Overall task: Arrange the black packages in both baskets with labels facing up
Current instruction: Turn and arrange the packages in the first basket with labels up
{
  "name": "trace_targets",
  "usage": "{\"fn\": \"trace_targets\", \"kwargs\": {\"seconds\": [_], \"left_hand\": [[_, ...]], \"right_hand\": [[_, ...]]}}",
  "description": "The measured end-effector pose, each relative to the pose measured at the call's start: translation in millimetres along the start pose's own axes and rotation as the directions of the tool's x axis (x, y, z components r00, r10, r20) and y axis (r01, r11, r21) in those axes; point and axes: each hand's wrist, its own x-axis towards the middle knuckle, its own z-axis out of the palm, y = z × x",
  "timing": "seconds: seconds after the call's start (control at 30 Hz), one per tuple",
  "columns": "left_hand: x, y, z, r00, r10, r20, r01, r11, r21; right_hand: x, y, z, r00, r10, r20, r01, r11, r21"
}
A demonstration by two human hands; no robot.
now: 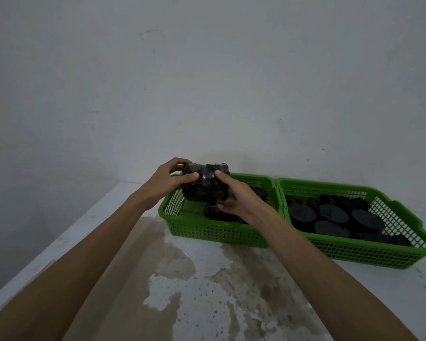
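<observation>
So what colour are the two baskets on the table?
Bright green, both the left basket and the right basket, seen clearly in the head view.

Dim flat light, soft focus, wide-angle edge bending

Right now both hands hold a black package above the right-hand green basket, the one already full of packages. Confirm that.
Not quite. The head view shows the left hand and right hand holding the black package above the left basket, not the right basket, which is the one already full of packages.
</observation>
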Motion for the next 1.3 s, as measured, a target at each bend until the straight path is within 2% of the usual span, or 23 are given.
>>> {"fn": "trace_targets", "kwargs": {"seconds": [0.1, 0.17, 0.2, 0.27, 0.33, 0.43, 0.5, 0.67, 0.73, 0.83, 0.9, 1.03, 1.13, 1.2, 1.3], "left_hand": [[1, -6, -9, 0.999, -0.017, 0.035, 0.013, 0.993, 0.114], [2, -11, -15, 0.999, -0.016, 0.046, 0.004, 0.970, 0.244], [1, -13, -18, 0.999, -0.004, 0.034, -0.007, 0.952, 0.305], [2, -18, -24, 0.999, 0.034, -0.032, -0.019, 0.924, 0.382], [1, -21, -29, 0.992, 0.062, -0.106, -0.014, 0.916, 0.401], [-3, -26, -35, 0.986, 0.062, -0.154, 0.008, 0.910, 0.414], [-6, -28, -38, 0.987, 0.053, -0.153, 0.018, 0.904, 0.427], [-6, -35, -44, 0.988, 0.055, -0.141, 0.023, 0.868, 0.496], [-4, -37, -43, 0.990, 0.067, -0.121, 0.008, 0.846, 0.534], [0, -37, -39, 0.992, 0.102, -0.074, -0.036, 0.789, 0.613], [4, -36, -33, 0.991, 0.123, -0.044, -0.065, 0.757, 0.650], [11, -28, -5, 0.976, 0.215, 0.032, -0.178, 0.709, 0.683], [20, -18, 33, 0.938, 0.291, 0.189, -0.336, 0.632, 0.698], [30, -15, 63, 0.919, 0.233, 0.319, -0.395, 0.568, 0.722], [49, -24, 102, 0.898, 0.018, 0.439, -0.397, 0.460, 0.794]], "right_hand": [[7, -9, 4, 0.997, -0.068, -0.044, 0.063, 0.990, -0.124], [12, -16, 9, 0.987, -0.147, -0.065, 0.121, 0.944, -0.305], [15, -17, 12, 0.977, -0.206, -0.061, 0.160, 0.887, -0.433], [25, -17, 20, 0.946, -0.323, 0.003, 0.240, 0.698, -0.674], [33, -13, 33, 0.926, -0.364, 0.102, 0.293, 0.522, -0.801], [48, -2, 49, 0.932, -0.292, 0.213, 0.313, 0.355, -0.881], [54, 6, 56, 0.944, -0.230, 0.235, 0.296, 0.280, -0.913], [62, 19, 61, 0.959, -0.155, 0.239, 0.273, 0.256, -0.927], [62, 18, 57, 0.957, -0.149, 0.248, 0.283, 0.303, -0.910], [56, 7, 43, 0.953, -0.120, 0.279, 0.302, 0.448, -0.841], [50, -2, 28, 0.955, -0.113, 0.275, 0.295, 0.466, -0.834], [38, -14, -14, 0.953, -0.226, 0.204, 0.279, 0.382, -0.881], [25, -13, -47, 0.918, -0.363, 0.158, 0.257, 0.242, -0.936], [17, -8, -64, 0.906, -0.398, 0.144, 0.222, 0.156, -0.962], [7, 1, -82, 0.901, -0.409, 0.147, 0.202, 0.094, -0.975]]}}
